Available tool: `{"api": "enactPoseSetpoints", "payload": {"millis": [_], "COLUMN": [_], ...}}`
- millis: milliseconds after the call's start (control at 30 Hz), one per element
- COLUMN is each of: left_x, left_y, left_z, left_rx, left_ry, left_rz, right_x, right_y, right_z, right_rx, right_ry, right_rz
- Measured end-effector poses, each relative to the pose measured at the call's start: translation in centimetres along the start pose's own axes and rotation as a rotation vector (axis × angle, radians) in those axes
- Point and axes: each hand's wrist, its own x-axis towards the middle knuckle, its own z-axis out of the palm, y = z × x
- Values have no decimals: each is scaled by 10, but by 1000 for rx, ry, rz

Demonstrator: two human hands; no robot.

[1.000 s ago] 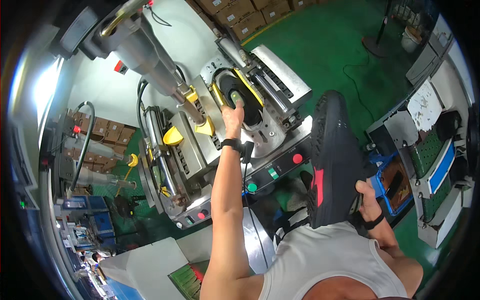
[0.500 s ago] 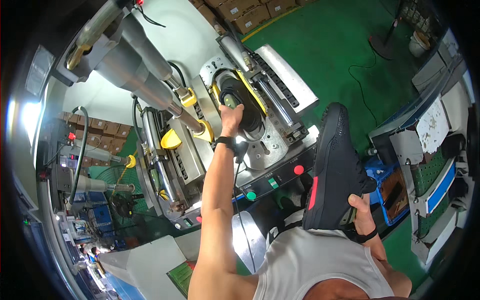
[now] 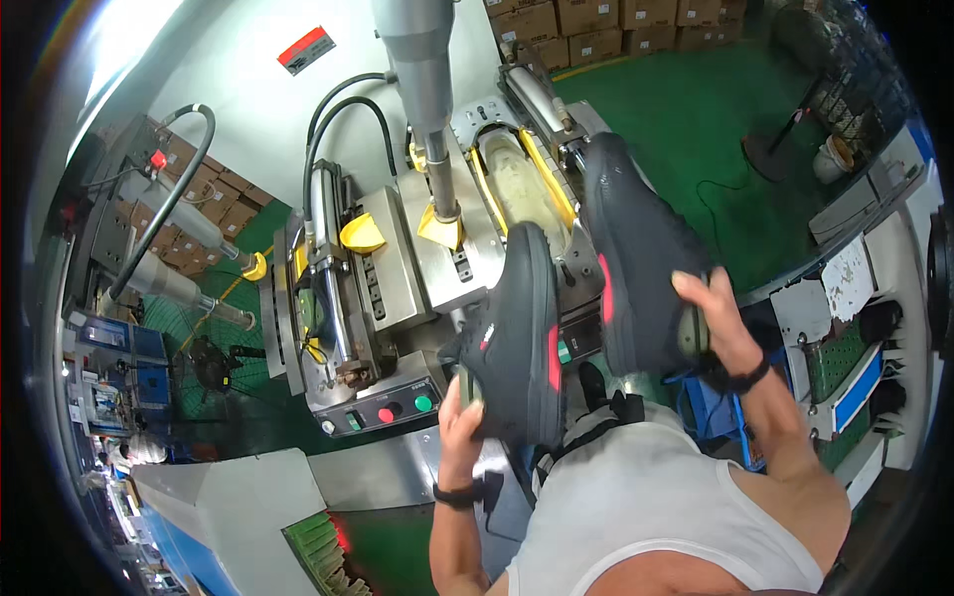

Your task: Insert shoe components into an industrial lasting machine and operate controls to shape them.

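Observation:
A black shoe (image 3: 519, 343) with a pink-red patch on its side is gripped at the heel end by my left hand (image 3: 462, 425), where a dark green block shows at the opening. My right hand (image 3: 723, 316) is closed on a second black shoe (image 3: 641, 238), its thumb over the collar and a green block showing there too. Both shoes are held up side by side, toes pointing away from me. Just beyond the left shoe lies the pressing machine's whitish foot-shaped bed (image 3: 519, 179), flanked by yellow pads.
A grey press cylinder (image 3: 412, 60) with yellow pads (image 3: 440, 228) hangs over the machine. Its front panel (image 3: 383, 415) carries coloured buttons. At right are a blue bin (image 3: 730, 412) and a rack (image 3: 845, 328). Cardboard boxes (image 3: 596, 15) line the back.
My left hand has lifted the shoe out of the machine's bed and drawn it back toward me, beside the other shoe. My right hand still holds its shoe. The view has turned.

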Motion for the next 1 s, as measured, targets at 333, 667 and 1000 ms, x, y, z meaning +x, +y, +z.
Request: {"api": "enactPoseSetpoints", "payload": {"millis": [333,667,1000], "left_x": [-249,-319,-274], "left_y": [-34,-155,-218], "left_z": [-77,-161,-155], "left_rx": [190,856,1539], "left_ry": [606,1073,866], "left_rz": [-228,-475,-1007], "right_x": [249,354,364], "right_y": [3,91,91], "right_z": [126,153,181], "right_rx": [-445,-1172,-1387], "right_ry": [-218,-22,-84], "right_rz": [315,-205,-173]}}
